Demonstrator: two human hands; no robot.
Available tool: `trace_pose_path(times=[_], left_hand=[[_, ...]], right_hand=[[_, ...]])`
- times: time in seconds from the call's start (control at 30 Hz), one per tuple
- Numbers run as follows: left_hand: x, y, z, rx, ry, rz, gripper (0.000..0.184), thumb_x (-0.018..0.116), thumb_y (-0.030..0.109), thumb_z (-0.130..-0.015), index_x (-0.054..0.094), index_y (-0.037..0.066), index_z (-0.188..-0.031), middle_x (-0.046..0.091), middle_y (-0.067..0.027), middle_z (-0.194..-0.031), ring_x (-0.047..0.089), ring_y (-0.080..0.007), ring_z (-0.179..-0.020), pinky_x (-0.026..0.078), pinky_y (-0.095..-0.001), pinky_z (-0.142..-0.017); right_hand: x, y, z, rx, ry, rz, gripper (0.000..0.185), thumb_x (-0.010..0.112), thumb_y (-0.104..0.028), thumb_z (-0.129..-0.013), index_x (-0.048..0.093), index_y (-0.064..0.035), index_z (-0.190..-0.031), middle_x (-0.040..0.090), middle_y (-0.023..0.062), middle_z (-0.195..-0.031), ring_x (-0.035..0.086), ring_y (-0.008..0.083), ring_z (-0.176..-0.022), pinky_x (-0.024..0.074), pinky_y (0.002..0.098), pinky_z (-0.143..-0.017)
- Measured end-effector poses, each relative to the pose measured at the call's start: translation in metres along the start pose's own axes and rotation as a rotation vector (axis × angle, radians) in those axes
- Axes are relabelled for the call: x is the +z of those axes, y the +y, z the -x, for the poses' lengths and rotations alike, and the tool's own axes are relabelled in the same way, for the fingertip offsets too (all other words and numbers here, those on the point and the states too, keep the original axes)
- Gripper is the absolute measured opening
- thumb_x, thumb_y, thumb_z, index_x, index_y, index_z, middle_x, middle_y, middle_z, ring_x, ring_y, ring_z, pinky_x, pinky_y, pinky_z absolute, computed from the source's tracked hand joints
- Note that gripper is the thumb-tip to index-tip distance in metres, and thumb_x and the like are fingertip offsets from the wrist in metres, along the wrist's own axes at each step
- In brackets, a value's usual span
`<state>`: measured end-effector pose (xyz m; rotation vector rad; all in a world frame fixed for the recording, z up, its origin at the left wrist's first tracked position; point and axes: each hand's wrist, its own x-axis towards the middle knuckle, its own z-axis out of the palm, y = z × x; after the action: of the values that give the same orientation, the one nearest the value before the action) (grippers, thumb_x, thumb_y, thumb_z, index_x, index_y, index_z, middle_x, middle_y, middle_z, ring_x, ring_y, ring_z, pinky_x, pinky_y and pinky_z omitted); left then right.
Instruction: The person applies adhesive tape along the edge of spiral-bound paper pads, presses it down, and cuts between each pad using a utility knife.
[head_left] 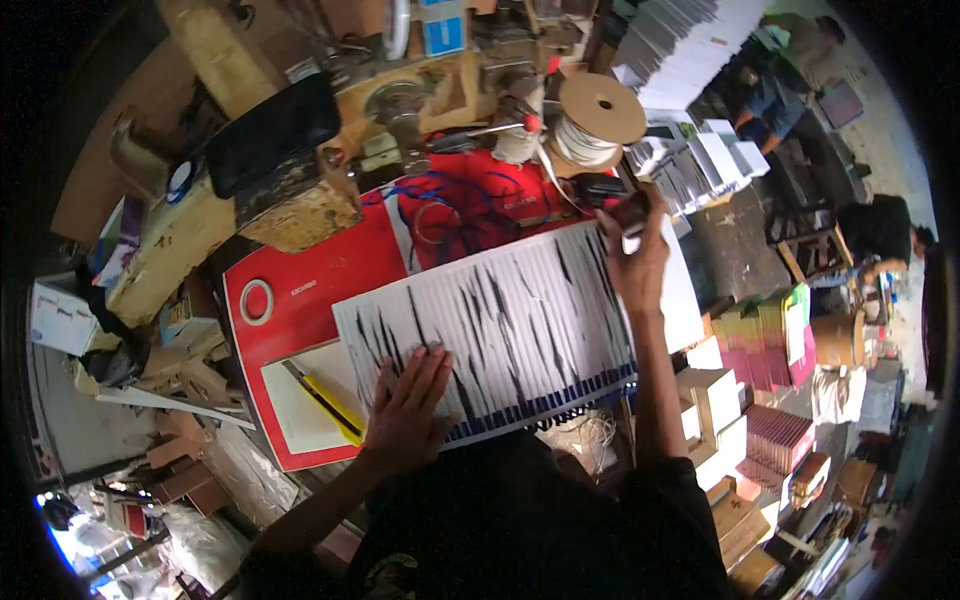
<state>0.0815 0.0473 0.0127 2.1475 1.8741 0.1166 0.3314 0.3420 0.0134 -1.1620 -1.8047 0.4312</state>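
Observation:
A wide white paper block [515,310], streaked with dark uneven lines, lies in front of me with dark blue loops [545,405] along its near edge. My left hand [410,405] rests flat on its near left part, fingers stretched out. At the far right corner, my right hand [640,255] is closed around a small dark brown block [628,214], whose kind I cannot make out. A yellow utility knife [330,405] lies on a pale sheet [300,425] left of my left hand.
Under the paper block is a red board [300,290] bearing a tape roll [256,302] and tangled blue cord [450,205]. Behind stand a spool of white cord [590,130] and a dark case [275,135]. Stacked books [775,440] are at right, with people working beyond.

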Motion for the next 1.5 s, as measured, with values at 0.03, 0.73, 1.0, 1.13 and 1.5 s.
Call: trace_pose_path(times=[0.03, 0.73, 1.0, 1.13, 1.5], left_hand=[[-0.006, 0.001, 0.0, -0.001, -0.009, 0.034, 0.073, 0.054, 0.041, -0.1, 0.028, 0.007, -0.159, 0.024, -0.018, -0.166, 0.017, -0.0325, -0.156, 0.009, -0.0592, -0.124], [0.016, -0.07, -0.008, -0.431, 0.68, 0.922, 0.127, 0.08, 0.02, -0.084, -0.024, 0.004, -0.156, 0.025, -0.0372, -0.156, 0.045, -0.0482, -0.138, 0.041, -0.0542, -0.112], [-0.041, -0.07, 0.051, -0.483, 0.832, 0.821, 0.047, 0.081, 0.009, -0.084, 0.061, -0.001, -0.125, 0.07, -0.021, -0.112, 0.07, -0.0289, -0.102, 0.057, -0.0403, -0.088], [-0.129, -0.049, 0.074, -0.167, 0.852, 0.734, 0.039, 0.08, 0.014, -0.085, 0.065, 0.001, -0.119, 0.072, -0.0134, -0.102, 0.072, -0.0221, -0.088, 0.058, -0.0377, -0.077], [-0.204, 0.026, 0.021, 0.739, 1.422, 0.417, 0.026, 0.076, 0.033, -0.087, 0.079, 0.01, -0.098, 0.075, -0.0064, -0.089, 0.069, -0.0162, -0.078, 0.052, -0.0264, -0.061]], right_hand=[[-0.007, -0.008, -0.003, 0.036, -0.064, -0.028, 0.068, 0.078, -0.007, -0.088, 0.042, -0.009, -0.146, 0.069, 0.0174, -0.121, 0.071, 0.0232, -0.09, 0.054, 0.0366, -0.076], [0.173, -0.224, 0.077, -0.279, -0.817, -0.378, 0.071, 0.07, 0.0, -0.086, 0.04, -0.0109, -0.149, 0.059, 0.0224, -0.132, 0.06, 0.0417, -0.119, 0.0535, 0.0465, -0.096], [0.118, -0.238, 0.018, -0.399, -0.33, -0.221, 0.064, 0.085, -0.021, -0.084, 0.051, 0.0015, -0.134, 0.069, 0.0162, -0.114, 0.071, 0.0267, -0.101, 0.0549, 0.0394, -0.089], [0.091, -0.212, -0.075, -0.164, 0.115, -0.411, 0.034, 0.064, -0.027, -0.102, 0.055, -0.0021, -0.124, 0.063, 0.0059, -0.105, 0.062, 0.0117, -0.087, 0.0527, 0.0256, -0.071], [0.123, -0.102, -0.241, -0.301, -0.012, 0.015, 0.05, 0.065, -0.036, -0.096, 0.063, 0.0054, -0.125, 0.071, 0.0247, -0.11, 0.069, 0.0312, -0.108, 0.0541, 0.0398, -0.089]])
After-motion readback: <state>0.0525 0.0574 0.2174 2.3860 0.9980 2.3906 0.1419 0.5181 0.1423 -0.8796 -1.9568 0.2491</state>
